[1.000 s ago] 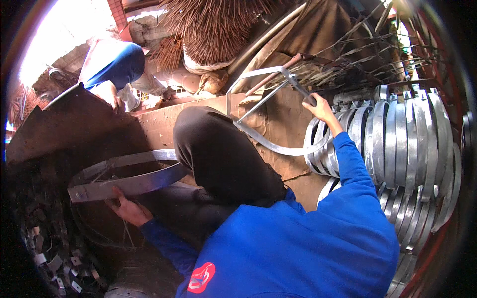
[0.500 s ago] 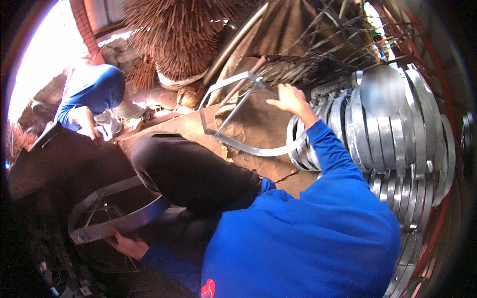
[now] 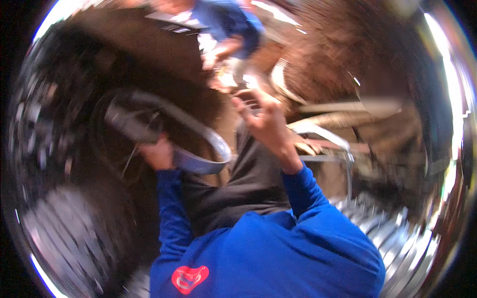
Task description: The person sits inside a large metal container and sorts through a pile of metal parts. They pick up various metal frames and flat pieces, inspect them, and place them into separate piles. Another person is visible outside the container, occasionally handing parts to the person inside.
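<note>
A curved flat metal band frame (image 3: 198, 161), looped and smeared by motion, is at the left over the dark ground. My left hand (image 3: 158, 153) is closed on its near edge, with the fingertips hidden behind the metal. My right hand (image 3: 266, 119) is raised over my knees, its fingers curved and thumb apart, with nothing clearly visible in it. A second metal frame (image 3: 325, 131), angular with thin struts, stands to the right beyond my right forearm, apart from my hand.
Stacked metal bands (image 3: 382, 233) lie at the lower right, and more grey pieces (image 3: 69, 233) at the lower left. A co-worker in a blue top (image 3: 228, 25) is bent over at the far side. A bundle of brown rods (image 3: 338, 54) is at the upper right.
The view has swung left. My right hand has moved away from the second frame, toward the band frame. My left hand has raised the band frame nearer my knees.
</note>
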`<control>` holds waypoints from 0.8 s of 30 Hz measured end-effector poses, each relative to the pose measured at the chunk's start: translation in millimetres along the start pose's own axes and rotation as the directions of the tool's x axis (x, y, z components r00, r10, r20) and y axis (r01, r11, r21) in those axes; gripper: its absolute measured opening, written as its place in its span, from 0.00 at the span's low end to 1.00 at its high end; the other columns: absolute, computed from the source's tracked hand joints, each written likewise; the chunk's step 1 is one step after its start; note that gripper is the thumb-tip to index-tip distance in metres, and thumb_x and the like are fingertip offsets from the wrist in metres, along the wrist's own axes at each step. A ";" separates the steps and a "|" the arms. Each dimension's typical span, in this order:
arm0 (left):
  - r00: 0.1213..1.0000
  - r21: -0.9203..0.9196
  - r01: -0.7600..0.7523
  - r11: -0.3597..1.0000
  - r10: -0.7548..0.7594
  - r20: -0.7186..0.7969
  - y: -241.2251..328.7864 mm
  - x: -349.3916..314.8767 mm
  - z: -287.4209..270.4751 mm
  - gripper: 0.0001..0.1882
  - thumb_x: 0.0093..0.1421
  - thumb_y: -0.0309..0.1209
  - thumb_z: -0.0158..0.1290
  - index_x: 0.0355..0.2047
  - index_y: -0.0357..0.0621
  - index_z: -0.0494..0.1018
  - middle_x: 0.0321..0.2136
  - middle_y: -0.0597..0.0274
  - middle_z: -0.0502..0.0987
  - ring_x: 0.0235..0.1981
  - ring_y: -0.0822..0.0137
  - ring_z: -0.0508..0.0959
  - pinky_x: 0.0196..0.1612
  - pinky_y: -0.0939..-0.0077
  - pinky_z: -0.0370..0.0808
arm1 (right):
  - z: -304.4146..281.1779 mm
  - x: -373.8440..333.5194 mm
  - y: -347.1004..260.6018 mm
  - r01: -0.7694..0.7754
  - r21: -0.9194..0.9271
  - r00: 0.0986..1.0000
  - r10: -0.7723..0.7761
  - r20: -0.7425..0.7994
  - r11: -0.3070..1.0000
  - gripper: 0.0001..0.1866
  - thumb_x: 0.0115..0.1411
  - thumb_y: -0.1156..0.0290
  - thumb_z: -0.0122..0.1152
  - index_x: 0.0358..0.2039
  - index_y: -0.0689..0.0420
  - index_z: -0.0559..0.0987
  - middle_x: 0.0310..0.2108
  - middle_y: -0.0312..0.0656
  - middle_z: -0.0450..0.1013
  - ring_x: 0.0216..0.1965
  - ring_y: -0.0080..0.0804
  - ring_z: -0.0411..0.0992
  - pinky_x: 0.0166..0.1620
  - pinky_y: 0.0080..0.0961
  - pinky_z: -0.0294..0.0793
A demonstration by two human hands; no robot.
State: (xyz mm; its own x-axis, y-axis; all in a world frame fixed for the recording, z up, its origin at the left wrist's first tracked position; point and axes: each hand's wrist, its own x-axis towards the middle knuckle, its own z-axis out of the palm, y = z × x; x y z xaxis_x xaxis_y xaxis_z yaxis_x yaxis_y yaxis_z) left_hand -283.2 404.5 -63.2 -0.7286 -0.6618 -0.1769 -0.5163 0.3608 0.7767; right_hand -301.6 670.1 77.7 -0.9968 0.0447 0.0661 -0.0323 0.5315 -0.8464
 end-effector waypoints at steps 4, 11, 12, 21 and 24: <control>0.991 0.036 0.115 0.993 -0.113 -0.066 7.9 -3.3 -2.9 0.50 0.47 0.32 0.64 0.62 0.28 0.46 0.49 0.28 0.70 0.51 0.38 0.72 0.57 0.59 0.67 | 83.5 40.7 12.9 -0.027 0.042 0.962 0.015 0.272 0.999 0.16 0.61 0.58 0.60 0.40 0.59 0.80 0.31 0.46 0.80 0.35 0.32 0.79 0.41 0.27 0.76; 0.991 0.146 0.134 0.980 -0.130 -0.034 2.2 4.2 -55.8 0.45 0.45 0.32 0.57 0.61 0.33 0.48 0.43 0.27 0.73 0.47 0.35 0.74 0.53 0.54 0.71 | 208.9 156.5 78.3 0.161 0.080 0.830 -0.178 0.529 0.984 0.31 0.61 0.42 0.52 0.44 0.61 0.79 0.43 0.51 0.77 0.48 0.43 0.73 0.53 0.35 0.68; 0.983 0.164 0.180 0.970 -0.181 -0.011 0.8 3.3 -54.9 0.42 0.44 0.31 0.55 0.59 0.36 0.50 0.41 0.28 0.74 0.45 0.34 0.74 0.50 0.52 0.72 | 236.1 174.7 98.4 0.135 0.105 0.842 -0.170 0.511 0.985 0.33 0.61 0.40 0.51 0.44 0.63 0.79 0.42 0.51 0.77 0.47 0.43 0.73 0.52 0.34 0.68; 1.000 0.097 0.005 0.995 -0.006 0.016 1.7 -30.2 -75.3 0.33 0.39 0.27 0.57 0.50 0.37 0.66 0.36 0.35 0.77 0.41 0.40 0.77 0.47 0.55 0.73 | 328.8 222.0 196.5 -0.280 0.139 0.901 0.210 0.380 0.950 0.36 0.59 0.37 0.52 0.43 0.63 0.79 0.37 0.46 0.76 0.40 0.38 0.73 0.46 0.32 0.69; 0.994 0.039 -0.059 0.998 0.055 0.091 5.3 -44.4 -99.9 0.36 0.34 0.30 0.60 0.48 0.35 0.67 0.36 0.39 0.77 0.40 0.41 0.78 0.46 0.57 0.75 | 314.4 237.6 213.4 -0.274 0.047 0.896 0.237 0.375 0.961 0.36 0.58 0.37 0.52 0.42 0.63 0.79 0.36 0.45 0.76 0.39 0.37 0.73 0.45 0.31 0.69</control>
State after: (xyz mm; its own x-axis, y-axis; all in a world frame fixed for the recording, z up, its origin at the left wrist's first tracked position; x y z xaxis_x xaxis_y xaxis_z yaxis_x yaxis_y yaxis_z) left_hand -208.5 370.2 9.2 -0.7941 -0.5780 -0.1881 -0.4894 0.4244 0.7619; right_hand -568.3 528.2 -253.4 -0.9283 -0.1515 -0.3396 0.2385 0.4582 -0.8563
